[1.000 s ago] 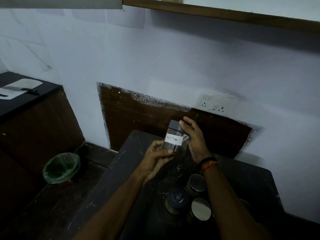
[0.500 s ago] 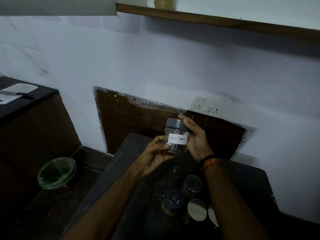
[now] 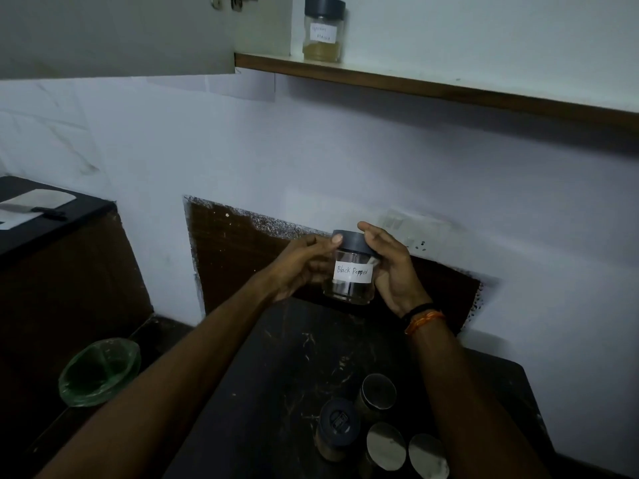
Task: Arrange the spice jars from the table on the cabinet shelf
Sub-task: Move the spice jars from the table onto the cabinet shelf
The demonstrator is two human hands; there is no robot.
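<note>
Glass with a grey lid, the jar labelled Black Pepper (image 3: pixel 352 271) is held upright above the dark table (image 3: pixel 276 375), the left hand (image 3: pixel 297 267) and right hand (image 3: pixel 394 271) both curled round it. Four more jars (image 3: pixel 375 430) stand on the table below (lids up). A yellow-spice jar (image 3: pixel 323 29) already sits on the cabinet shelf (image 3: pixel 432 88), high above the table.

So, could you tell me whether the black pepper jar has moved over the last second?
Yes. The black pepper jar has risen: its lid now sits level with the wall socket, having been below it a second ago.
</note>
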